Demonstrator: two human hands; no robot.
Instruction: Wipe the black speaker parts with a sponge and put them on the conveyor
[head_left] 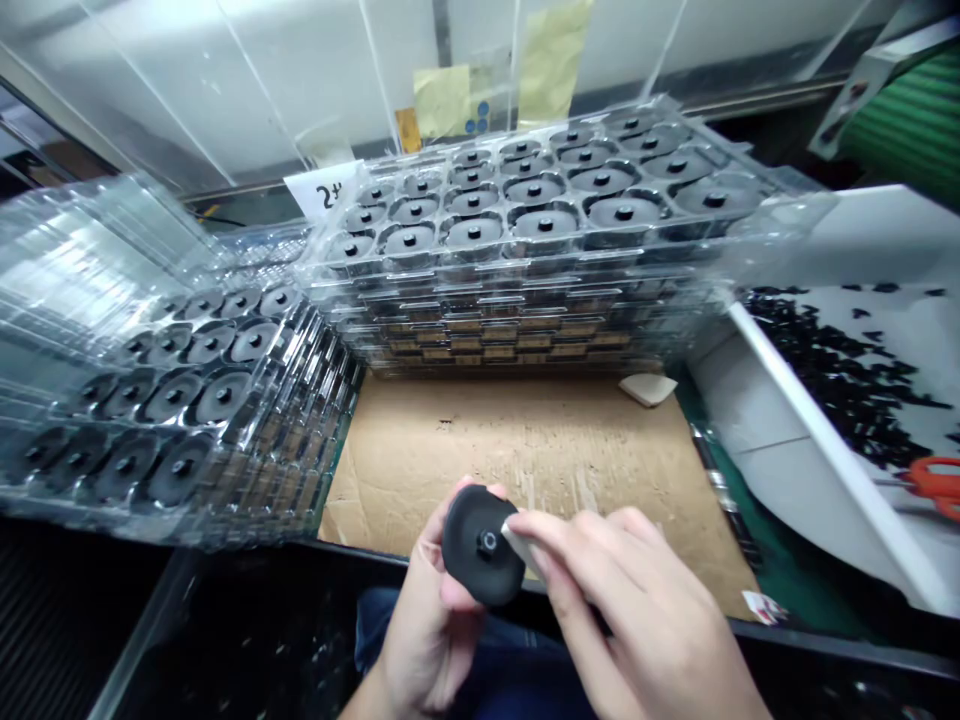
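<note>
My left hand (427, 610) grips a round black rubber-like disc (474, 545) with a small central stud, its face turned up toward me. My right hand (622, 610) pinches a pale flat pad (521, 550), and the pad's tip touches the disc's edge beside the stud. Both hands are low over a cardboard sheet (517, 460), close to my lap. The disc's back and the pad's lower part are hidden by my fingers.
Tall stacks of clear plastic trays (525, 300) holding similar black discs stand ahead and to the left (180, 390). A white bin (840, 400) at right holds small black pieces. Orange-handled scissors (934, 485) lie at its edge.
</note>
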